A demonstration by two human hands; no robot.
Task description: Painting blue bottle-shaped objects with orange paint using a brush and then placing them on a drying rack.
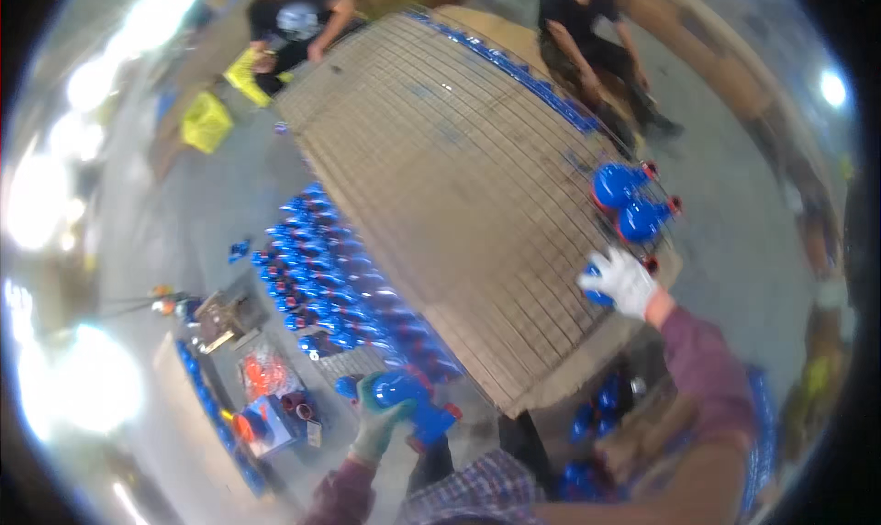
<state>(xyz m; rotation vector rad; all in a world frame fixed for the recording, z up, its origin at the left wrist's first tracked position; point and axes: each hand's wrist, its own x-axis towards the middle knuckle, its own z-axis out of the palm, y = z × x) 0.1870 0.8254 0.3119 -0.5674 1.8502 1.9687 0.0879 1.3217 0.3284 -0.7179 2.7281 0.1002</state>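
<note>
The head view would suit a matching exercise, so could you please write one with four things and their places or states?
1. Left hand
2. Right hand
3. Wire mesh
4. Checked cloth

A. Over a brown sheet
B. On a partly covered blue piece, at the mesh's right side
C. At the picture's bottom edge
D. Holding a rounded blue piece, left of the mesh's lowest corner

Pairs: 1-D, 2-B, 3-A, 4-C

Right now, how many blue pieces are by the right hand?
3: a blue piece partly under the right hand, a second beyond, a third farther out; others may be hidden.
</note>
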